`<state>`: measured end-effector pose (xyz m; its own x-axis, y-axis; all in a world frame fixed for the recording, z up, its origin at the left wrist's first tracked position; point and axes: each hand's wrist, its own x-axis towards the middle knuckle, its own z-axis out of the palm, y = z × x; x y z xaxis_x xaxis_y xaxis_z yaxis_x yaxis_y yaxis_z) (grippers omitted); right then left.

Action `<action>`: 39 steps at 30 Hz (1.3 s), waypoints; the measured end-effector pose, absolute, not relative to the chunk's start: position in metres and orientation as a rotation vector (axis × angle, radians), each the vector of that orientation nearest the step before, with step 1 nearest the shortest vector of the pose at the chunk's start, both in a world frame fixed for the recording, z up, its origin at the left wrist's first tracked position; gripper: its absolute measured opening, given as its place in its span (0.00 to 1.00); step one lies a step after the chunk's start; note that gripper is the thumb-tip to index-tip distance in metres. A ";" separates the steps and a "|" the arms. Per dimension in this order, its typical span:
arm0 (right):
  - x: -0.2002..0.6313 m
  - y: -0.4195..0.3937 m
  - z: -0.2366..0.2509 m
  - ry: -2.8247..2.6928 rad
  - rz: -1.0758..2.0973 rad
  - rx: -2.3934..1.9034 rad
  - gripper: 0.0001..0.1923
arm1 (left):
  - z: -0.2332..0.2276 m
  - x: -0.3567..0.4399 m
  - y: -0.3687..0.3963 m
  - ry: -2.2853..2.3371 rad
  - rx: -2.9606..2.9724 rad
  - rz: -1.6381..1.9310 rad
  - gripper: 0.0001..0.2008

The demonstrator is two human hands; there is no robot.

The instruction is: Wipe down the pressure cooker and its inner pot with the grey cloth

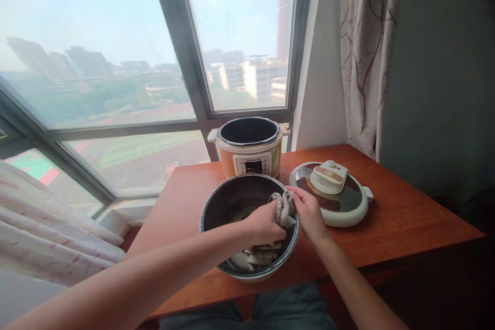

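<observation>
A dark inner pot (216, 201) with a pale, worn rim tilts toward me at the table's front edge. Inside its right part, my left hand (266, 223) is closed around a greyish cloth (285, 209). More folds of the cloth lie below that hand, near the pot's lower wall. At the right rim, my right hand (308, 209) pinches the cloth's upper edge, its fingertips close against the rim. Some fingers of both hands are hidden by the cloth and pot.
An electric pressure cooker (228, 157), lidless, stands behind the pot by the window. Its white lid (348, 219) with a dark top lies to the right on the wooden table (402, 206). A patterned curtain (365, 51) hangs at the back right.
</observation>
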<state>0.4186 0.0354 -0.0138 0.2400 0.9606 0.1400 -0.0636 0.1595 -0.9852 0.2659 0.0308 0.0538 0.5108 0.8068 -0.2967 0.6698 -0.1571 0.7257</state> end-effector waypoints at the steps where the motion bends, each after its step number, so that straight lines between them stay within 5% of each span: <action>1: 0.419 0.035 -0.014 -1.045 0.978 -1.144 0.23 | 0.059 0.261 0.029 1.167 1.964 0.145 0.27; 11: 0.432 0.040 -0.010 -1.147 1.012 -1.228 0.23 | 0.095 0.188 0.045 0.753 2.213 -0.546 0.24; 20: 0.431 0.007 -0.010 -1.056 0.824 -1.327 0.29 | 0.074 0.213 0.039 1.115 1.810 -0.234 0.14; 28: 0.405 -0.056 -0.017 -0.922 0.950 -1.304 0.40 | 0.039 0.259 0.029 1.252 1.361 0.445 0.20; 39: 0.407 -0.037 -0.014 -0.753 1.003 -1.155 0.47 | 0.083 0.240 0.019 0.884 2.372 0.016 0.19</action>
<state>0.4074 -0.0371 -0.0141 0.3868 0.9221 -0.0139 -0.2440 0.0878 -0.9658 0.2405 0.0187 0.0833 0.7781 0.5990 -0.1892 0.5917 -0.5979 0.5407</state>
